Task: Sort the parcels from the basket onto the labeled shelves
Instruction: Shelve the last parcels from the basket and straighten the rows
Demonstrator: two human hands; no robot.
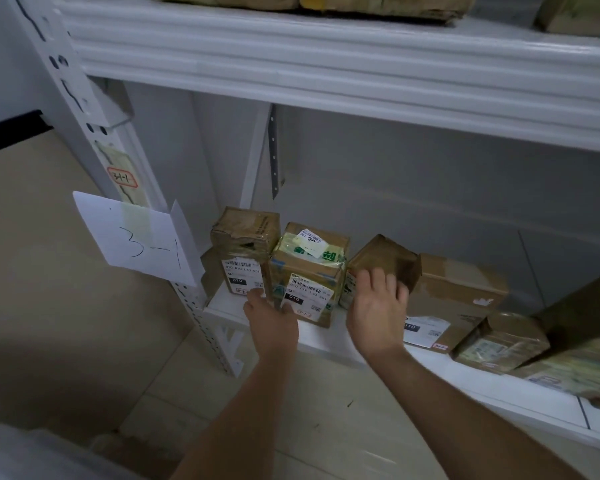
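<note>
A white paper sheet (137,237) left of the hands reads "3-1". Above it, a small sticker (122,177) on the shelf post (84,109) reads "3-1" too. Black tags on the left parcel (245,251) and middle parcel (309,271) read "010".

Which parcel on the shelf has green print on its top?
The second parcel from the left, touched by the left hand; its neighbours have plain brown tops.
</note>
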